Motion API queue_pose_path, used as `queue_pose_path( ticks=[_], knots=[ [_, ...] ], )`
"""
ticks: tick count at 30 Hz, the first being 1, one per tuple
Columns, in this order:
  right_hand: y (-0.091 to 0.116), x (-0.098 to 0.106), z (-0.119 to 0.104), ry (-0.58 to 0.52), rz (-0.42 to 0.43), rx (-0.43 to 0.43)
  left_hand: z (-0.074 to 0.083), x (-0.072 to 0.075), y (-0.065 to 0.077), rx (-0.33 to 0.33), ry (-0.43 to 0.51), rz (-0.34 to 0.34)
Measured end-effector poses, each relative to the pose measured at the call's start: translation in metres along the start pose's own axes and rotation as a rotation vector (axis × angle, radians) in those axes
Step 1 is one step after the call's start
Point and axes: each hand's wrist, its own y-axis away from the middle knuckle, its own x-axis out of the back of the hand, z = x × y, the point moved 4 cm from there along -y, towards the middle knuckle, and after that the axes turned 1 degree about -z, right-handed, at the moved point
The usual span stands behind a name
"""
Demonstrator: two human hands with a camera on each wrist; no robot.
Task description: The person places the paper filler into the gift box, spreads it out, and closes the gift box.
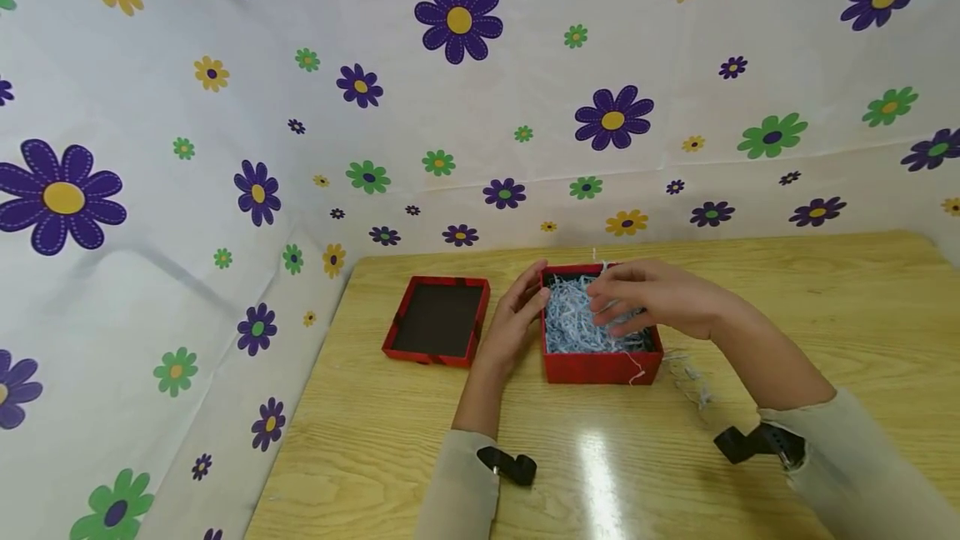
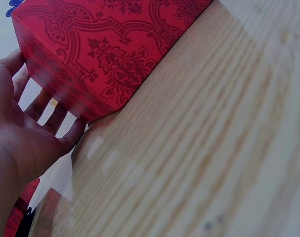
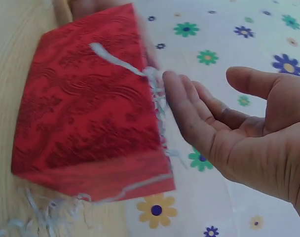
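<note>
A red patterned box stands on the wooden table, filled with pale blue shredded paper. My left hand rests against the box's left side, its fingertips touching the wall, as the left wrist view also shows. Over the right part of the box my right hand hovers at the shredded paper, fingers loosely bent and thumb apart. In the right wrist view nothing sits in the palm of the right hand. One pale strip hangs over the box's outer wall.
To the left lies the red lid, its dark inside facing up. Loose paper shreds are scattered on the table right of the box. A white flower-printed cloth stands behind the table and along its left side.
</note>
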Motion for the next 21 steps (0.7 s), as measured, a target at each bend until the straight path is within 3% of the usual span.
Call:
queue_pose_path(
  ticks=[6,21],
  knots=[
    [0.007,-0.001,0.012,-0.003,-0.030,-0.024,-0.002,0.000,0.000,0.001,-0.008,0.001],
    [-0.032,-0.026,0.036,0.143,0.017,-0.090,-0.003,0.002,0.001,-0.003,-0.006,-0.001]
  ],
)
